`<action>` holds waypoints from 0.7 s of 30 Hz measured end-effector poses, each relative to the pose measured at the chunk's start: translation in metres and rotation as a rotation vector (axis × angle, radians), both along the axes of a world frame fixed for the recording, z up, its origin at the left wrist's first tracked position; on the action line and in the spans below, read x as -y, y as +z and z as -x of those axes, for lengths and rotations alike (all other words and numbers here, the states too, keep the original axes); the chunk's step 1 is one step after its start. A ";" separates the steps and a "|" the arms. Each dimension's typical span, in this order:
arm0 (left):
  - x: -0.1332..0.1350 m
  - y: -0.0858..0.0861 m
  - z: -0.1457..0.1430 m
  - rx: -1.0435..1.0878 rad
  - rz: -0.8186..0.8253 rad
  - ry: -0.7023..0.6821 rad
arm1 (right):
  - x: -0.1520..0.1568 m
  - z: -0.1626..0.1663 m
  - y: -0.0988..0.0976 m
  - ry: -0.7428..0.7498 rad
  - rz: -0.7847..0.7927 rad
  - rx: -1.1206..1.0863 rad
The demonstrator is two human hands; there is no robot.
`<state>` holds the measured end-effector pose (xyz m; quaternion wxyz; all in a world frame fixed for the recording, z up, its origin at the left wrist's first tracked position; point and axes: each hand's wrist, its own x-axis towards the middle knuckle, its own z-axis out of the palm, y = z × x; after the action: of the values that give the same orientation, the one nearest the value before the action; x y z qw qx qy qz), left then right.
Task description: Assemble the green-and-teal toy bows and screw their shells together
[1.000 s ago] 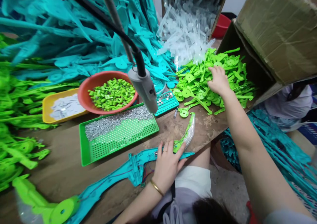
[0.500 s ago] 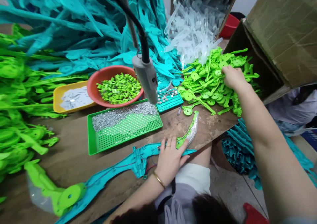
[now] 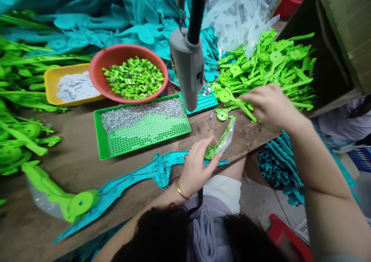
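My left hand [image 3: 197, 163] rests at the table's near edge on a long teal plastic part [image 3: 136, 177] with wires. Its thumb and fingers are arched and pinch the lower end of a curved green-and-clear piece [image 3: 224, 138]. My right hand [image 3: 269, 105] is blurred, with curled fingers. It hovers at the near edge of a heap of lime-green plastic parts [image 3: 272, 65]. One green part [image 3: 242, 107] sticks out from its fingers to the left.
A grey powered screwdriver [image 3: 187, 68] hangs over the table's middle. Behind it are a green screw tray [image 3: 100, 146], a red bowl [image 3: 116, 53] of green bits, a yellow tray [image 3: 50, 80], a small teal tray [image 3: 203, 101], clear parts [image 3: 240, 14] and a cardboard box [image 3: 344, 30].
My right hand pulled back out of the green heap toward me with a green part. My left hand's fingers lifted from flat to arched. The view tilted down and closer.
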<state>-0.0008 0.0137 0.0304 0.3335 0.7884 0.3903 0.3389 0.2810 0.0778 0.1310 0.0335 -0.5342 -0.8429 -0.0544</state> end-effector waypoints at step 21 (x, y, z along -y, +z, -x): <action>-0.007 -0.007 0.017 -0.027 -0.124 -0.089 | -0.140 -0.055 -0.046 -1.003 -0.036 -0.562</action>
<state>-0.0175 0.0208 0.0233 0.2934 0.8286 0.3375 0.3368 0.3360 0.2173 0.0846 0.2356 -0.8619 -0.4442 0.0660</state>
